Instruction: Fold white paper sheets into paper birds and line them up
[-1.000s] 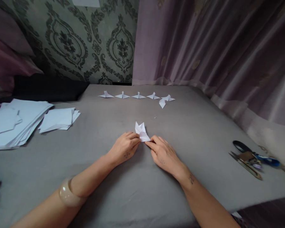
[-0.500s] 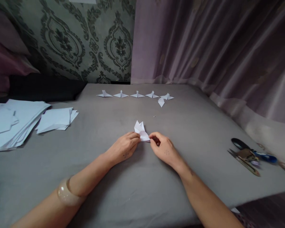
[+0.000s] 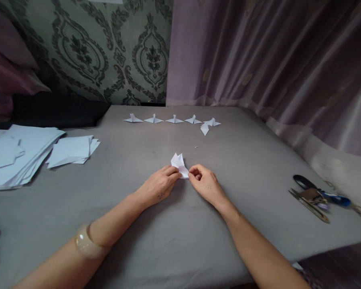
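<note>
A small folded white paper [image 3: 178,162] with pointed upper corners is between my two hands, just above or on the grey cloth. My left hand [image 3: 161,182] is closed, its fingertips pressing the paper's lower left part. At the lower right corner, my right hand [image 3: 207,182] pinches the paper between thumb and curled fingers. Farther back, folded paper birds [image 3: 174,119] with spread wings stand in a row. A kite-shaped folded paper [image 3: 205,129] lies against the rightmost bird. The paper's lower edge is partly hidden by my left fingers.
Large white sheets [image 3: 27,156] and a stack of smaller paper pieces [image 3: 74,150] lie at the left. On the right are pointed scissors or snips [image 3: 309,206] and a tool with a blue and black handle [image 3: 333,197]. A purple curtain [image 3: 258,60] borders the table's right side.
My left fingertips have slid slightly right across the paper's lower part. My right hand has shifted a little up and left along its corner. The paper birds stay in place.
</note>
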Motion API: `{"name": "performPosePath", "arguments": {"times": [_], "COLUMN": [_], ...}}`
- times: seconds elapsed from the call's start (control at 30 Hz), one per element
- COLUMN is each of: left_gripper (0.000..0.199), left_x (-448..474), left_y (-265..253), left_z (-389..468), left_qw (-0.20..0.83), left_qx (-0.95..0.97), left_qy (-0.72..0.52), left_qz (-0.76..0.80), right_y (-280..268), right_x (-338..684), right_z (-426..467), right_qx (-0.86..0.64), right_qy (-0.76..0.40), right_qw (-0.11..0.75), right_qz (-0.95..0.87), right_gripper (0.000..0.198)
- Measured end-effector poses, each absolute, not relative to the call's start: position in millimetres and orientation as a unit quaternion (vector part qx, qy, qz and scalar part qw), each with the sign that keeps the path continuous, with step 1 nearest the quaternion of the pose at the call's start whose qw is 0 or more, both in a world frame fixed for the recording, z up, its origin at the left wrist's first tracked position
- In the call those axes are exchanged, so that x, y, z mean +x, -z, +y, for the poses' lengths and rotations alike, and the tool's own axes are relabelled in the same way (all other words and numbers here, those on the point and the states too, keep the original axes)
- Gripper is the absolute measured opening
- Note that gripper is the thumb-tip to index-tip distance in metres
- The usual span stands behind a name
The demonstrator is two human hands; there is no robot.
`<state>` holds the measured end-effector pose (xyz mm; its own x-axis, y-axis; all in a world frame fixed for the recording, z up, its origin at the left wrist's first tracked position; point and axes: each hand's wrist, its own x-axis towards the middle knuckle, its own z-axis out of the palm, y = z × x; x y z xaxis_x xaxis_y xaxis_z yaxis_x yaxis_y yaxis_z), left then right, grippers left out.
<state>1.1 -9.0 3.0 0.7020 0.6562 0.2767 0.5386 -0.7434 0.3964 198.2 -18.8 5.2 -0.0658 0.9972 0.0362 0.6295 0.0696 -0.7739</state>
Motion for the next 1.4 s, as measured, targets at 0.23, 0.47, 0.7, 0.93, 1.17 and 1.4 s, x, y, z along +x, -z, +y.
{"name": "performPosePath", "arguments": {"times": [0.23, 0.47, 0.7, 0.93, 1.17, 1.4], "left_gripper": [0.024, 0.021, 0.034, 0.043, 0.039, 0.037], "left_x": [0, -2, -8, -14, -17, -17], "left_y": [5, 3, 1, 1, 5, 0], "left_z": [-5, -2, 2, 6, 12, 10], "left_qw": [0.172, 0.207, 0.220, 0.184, 0.207, 0.190], "left_qx": [0.884, 0.853, 0.852, 0.893, 0.882, 0.891], "left_qy": [-0.262, -0.292, -0.287, -0.246, -0.265, -0.231], "left_qz": [0.348, 0.380, 0.378, 0.330, 0.330, 0.342], "right_y": [-3, -9, -9, -12, -12, -15], "right_x": [201, 198, 198, 202, 204, 203], "right_z": [-16, -23, -25, -29, -31, -34], "right_qx": [-0.587, -0.597, -0.576, -0.535, -0.509, -0.491], "right_qy": [-0.344, -0.299, -0.250, -0.207, -0.136, -0.071], "right_qw": [0.335, 0.306, 0.277, 0.236, 0.215, 0.158], "right_qz": [-0.652, -0.679, -0.727, -0.784, -0.822, -0.854], "right_gripper": [0.015, 0.012, 0.016, 0.024, 0.021, 0.017]}}
